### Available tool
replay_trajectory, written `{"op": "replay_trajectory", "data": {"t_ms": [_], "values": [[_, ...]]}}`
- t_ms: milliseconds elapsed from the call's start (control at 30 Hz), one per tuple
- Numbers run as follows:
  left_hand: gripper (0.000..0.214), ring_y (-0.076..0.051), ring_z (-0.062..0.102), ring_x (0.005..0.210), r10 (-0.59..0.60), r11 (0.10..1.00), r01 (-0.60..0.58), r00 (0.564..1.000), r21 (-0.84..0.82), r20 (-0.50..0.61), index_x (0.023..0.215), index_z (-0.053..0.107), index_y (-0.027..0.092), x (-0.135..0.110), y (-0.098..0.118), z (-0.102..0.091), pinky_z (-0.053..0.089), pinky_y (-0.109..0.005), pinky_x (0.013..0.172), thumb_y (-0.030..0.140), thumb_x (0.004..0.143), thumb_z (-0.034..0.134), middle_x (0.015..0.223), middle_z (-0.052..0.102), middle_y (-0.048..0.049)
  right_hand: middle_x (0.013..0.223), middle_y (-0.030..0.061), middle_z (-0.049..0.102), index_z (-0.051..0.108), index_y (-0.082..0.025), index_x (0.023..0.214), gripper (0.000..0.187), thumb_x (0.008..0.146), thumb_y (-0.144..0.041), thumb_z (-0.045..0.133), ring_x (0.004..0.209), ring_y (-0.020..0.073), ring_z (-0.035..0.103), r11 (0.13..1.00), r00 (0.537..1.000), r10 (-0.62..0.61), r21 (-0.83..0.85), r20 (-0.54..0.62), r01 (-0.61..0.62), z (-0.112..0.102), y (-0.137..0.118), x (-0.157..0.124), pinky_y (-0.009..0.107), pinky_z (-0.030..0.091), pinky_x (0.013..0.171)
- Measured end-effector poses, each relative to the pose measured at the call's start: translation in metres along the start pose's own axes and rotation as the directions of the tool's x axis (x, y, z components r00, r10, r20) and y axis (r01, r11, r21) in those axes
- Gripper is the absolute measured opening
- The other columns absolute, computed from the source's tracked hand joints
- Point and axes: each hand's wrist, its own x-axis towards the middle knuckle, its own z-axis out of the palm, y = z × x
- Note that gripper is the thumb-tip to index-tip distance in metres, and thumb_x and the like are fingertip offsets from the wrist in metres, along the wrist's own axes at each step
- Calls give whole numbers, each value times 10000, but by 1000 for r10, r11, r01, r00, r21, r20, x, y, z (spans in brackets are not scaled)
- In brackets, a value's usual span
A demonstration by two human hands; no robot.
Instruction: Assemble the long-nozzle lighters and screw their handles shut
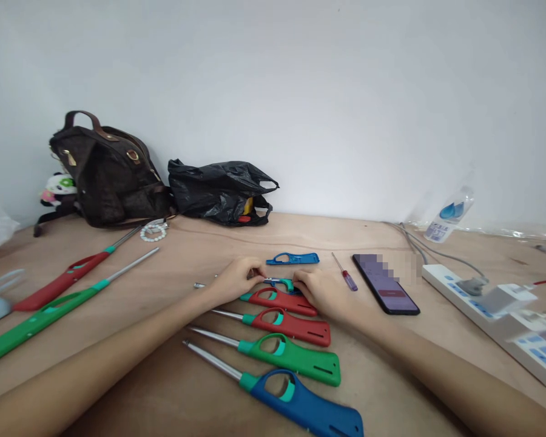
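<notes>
An opened blue utility lighter (pixel 277 281) with teal inner parts lies between my two hands, behind a row of assembled lighters. My left hand (pixel 236 279) pinches at its left end, where some metal shows. At its right end, the bent fingers of my right hand (pixel 323 292) grip the teal part and hide some of the body. Just beyond lies a loose blue casing half (pixel 293 259). Nearer me are a red lighter (pixel 284 300), a second red lighter (pixel 295 326), a green lighter (pixel 295 359) and a blue lighter (pixel 313 405).
A screwdriver (pixel 348 279) and a phone (pixel 386 285) lie to the right, before a power strip (pixel 446 282) and a tilted bottle (pixel 450 215). A backpack (pixel 111 176) and a black plastic bag (pixel 213 191) stand behind. Long red (pixel 64 282) and green (pixel 40 321) lighters lie left.
</notes>
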Motion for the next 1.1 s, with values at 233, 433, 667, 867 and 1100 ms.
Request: {"op": "replay_trajectory", "data": {"t_ms": [233, 433, 667, 867, 1100], "values": [[167, -168, 587, 741, 99, 979, -90, 994, 181, -40, 740, 612, 151, -5, -3, 8, 412, -242, 680, 4, 775, 541, 783, 637, -19, 748, 60, 674, 633, -158, 791, 243, 954, -194, 456, 653, 153, 568, 1000, 1000, 0, -12, -12, 0, 4, 1, 1, 260, 261, 559], [176, -171, 567, 731, 131, 970, -124, 991, 207, -20, 737, 577, 149, -4, -4, 9, 400, -240, 664, 3, 795, 496, 780, 608, -31, 749, 55, 673, 635, -162, 797, 238, 950, -171, 452, 652, 147, 562, 1000, 1000, -1, 11, 3, 1, 3, 0, 0, 257, 268, 568], [180, -155, 530, 698, 146, 979, -152, 988, 132, 57, 701, 534, 153, 0, -1, 2, 377, -223, 646, 5, 788, 480, 725, 564, -14, 684, 34, 636, 619, -156, 759, 228, 920, -116, 463, 587, 130, 505, 999, 1000, -6, 31, 3, 6, 6, 2, 3, 256, 248, 547], [189, -160, 525, 703, 171, 970, -180, 983, 163, 65, 706, 522, 162, 2, -2, 8, 368, -227, 650, 1, 777, 455, 738, 567, -16, 683, 35, 632, 613, -154, 746, 204, 897, -102, 486, 594, 129, 495, 999, 1000, -18, 31, -17, 19, 7, 4, 2, 251, 248, 553], [184, -160, 524, 692, 192, 950, -212, 975, 230, 109, 688, 509, 163, 9, -3, 9, 354, -232, 628, -8, 735, 459, 747, 581, -19, 695, 35, 629, 606, -155, 751, 243, 931, -125, 446, 590, 124, 482, 998, 999, -23, 64, -23, 24, 10, 9, 2, 248, 257, 558]]}}
